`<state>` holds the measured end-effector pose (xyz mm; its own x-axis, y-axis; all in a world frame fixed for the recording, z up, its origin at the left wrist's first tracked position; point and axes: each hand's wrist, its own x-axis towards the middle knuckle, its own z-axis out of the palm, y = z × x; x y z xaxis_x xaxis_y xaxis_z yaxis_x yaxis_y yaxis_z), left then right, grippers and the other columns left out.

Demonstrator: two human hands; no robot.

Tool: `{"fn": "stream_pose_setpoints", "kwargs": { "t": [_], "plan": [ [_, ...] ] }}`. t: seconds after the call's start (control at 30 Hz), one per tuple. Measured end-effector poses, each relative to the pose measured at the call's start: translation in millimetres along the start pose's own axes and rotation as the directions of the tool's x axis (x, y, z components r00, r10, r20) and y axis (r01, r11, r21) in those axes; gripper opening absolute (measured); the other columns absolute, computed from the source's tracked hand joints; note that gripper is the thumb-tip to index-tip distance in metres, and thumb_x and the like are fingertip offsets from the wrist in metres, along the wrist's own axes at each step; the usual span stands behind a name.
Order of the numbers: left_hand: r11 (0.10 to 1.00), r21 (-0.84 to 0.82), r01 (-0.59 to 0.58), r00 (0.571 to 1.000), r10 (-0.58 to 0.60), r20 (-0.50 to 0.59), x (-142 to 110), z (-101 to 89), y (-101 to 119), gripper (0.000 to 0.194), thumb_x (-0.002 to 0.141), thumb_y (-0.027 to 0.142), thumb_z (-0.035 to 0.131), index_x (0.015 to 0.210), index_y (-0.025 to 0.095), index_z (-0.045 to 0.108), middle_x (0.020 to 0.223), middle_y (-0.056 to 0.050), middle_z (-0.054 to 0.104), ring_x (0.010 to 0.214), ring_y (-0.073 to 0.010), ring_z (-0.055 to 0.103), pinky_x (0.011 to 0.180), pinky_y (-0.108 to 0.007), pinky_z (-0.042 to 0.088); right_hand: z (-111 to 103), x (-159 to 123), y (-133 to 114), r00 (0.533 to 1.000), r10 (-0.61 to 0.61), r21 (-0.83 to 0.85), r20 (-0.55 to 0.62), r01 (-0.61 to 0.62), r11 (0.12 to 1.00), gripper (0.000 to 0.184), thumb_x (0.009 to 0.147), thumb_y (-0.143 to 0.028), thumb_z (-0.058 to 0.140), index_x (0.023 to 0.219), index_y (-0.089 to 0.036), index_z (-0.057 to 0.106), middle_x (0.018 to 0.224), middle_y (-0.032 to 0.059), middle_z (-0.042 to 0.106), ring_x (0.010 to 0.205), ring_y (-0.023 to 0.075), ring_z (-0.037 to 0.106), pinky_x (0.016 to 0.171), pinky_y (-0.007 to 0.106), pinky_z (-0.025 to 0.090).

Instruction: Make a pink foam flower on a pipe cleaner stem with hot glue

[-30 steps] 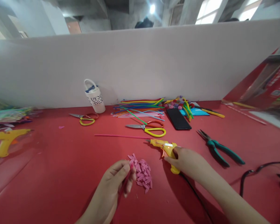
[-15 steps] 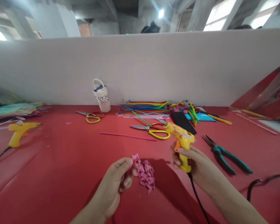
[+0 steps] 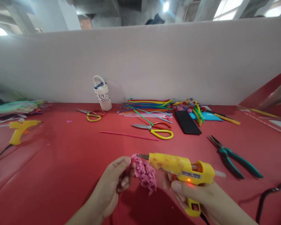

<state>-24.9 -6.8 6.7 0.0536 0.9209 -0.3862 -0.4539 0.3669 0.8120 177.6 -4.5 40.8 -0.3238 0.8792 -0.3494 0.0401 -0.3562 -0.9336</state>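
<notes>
My left hand [image 3: 115,179] is closed in a pinch on a thin red pipe cleaner [image 3: 119,204], whose lower part runs down below the palm. Right at those fingertips is a bunch of small pink strips [image 3: 145,175]; whether they are fixed to the pipe cleaner or lie behind it I cannot tell. My right hand [image 3: 189,193] is wrapped round the handle of a yellow hot glue gun [image 3: 178,165]. The gun's light glows orange and a clear glue stick [image 3: 220,173] pokes from its back. Its metal nozzle points left, close to the strips and my left fingertips.
Two scissors [image 3: 162,134] [image 3: 93,118], a pink pipe cleaner [image 3: 128,135], green-handled pliers [image 3: 234,161] and a black phone [image 3: 188,122] lie on the red table [image 3: 72,168]. Behind are coloured pipe cleaners [image 3: 147,107] and a white cup [image 3: 103,97]. Another yellow glue gun [image 3: 20,129] lies left.
My right hand has brought the glue gun down and left, turning it level, so its nozzle now reaches the pink strips. My left hand has barely moved.
</notes>
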Motion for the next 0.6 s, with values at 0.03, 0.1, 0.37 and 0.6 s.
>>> {"fn": "stream_pose_setpoints", "kwargs": {
  "t": [0.03,0.1,0.37,0.6],
  "plan": [
    [1.0,-0.003,-0.003,1.0,0.003,0.006,0.0,0.0,0.3,0.023,0.079,0.032,0.057,0.067,0.012,0.059,0.05,0.005,0.052,0.035,0.0006,0.025,0.036,-0.014,0.011,0.2,0.4,1.4,0.999,-0.014,-0.057,-0.041,0.011,0.998,0.027,0.06,-0.042,0.069,0.07,-0.018,0.065,0.047,-0.0038,0.048,0.043,0.0089,0.042,0.044,0.022,0.034],
    [1.0,-0.008,-0.005,1.0,0.005,0.02,0.1,0.3,1.1,0.023,0.079,0.03,0.057,0.066,0.012,0.059,0.053,0.004,0.054,0.036,0.0008,0.026,0.036,-0.014,0.013,1.3,1.1,4.6,0.989,-0.058,-0.171,-0.132,0.035,0.985,0.03,0.06,-0.045,0.07,0.073,-0.018,0.067,0.054,-0.0002,0.057,0.049,0.0125,0.049,0.047,0.024,0.04],
    [1.0,-0.017,0.006,0.999,-0.005,0.038,-0.2,1.6,0.6,0.024,0.079,0.028,0.058,0.062,0.012,0.056,0.049,0.005,0.051,0.035,0.0008,0.025,0.036,-0.014,0.013,9.0,-3.8,8.0,0.957,-0.154,-0.344,-0.246,0.062,0.937,0.03,0.061,-0.046,0.067,0.074,-0.019,0.067,0.054,0.0011,0.061,0.055,0.0179,0.057,0.057,0.027,0.05],
    [1.0,-0.013,0.001,0.999,-0.001,0.043,0.9,-0.3,-0.7,0.024,0.079,0.028,0.059,0.061,0.012,0.057,0.045,0.007,0.047,0.035,0.0004,0.023,0.036,-0.015,0.013,5.9,-0.3,14.9,0.942,-0.238,-0.451,-0.238,0.11,0.886,0.032,0.064,-0.044,0.062,0.082,-0.019,0.07,0.056,0.0012,0.064,0.055,0.0173,0.061,0.051,0.021,0.051]
  ]
}}
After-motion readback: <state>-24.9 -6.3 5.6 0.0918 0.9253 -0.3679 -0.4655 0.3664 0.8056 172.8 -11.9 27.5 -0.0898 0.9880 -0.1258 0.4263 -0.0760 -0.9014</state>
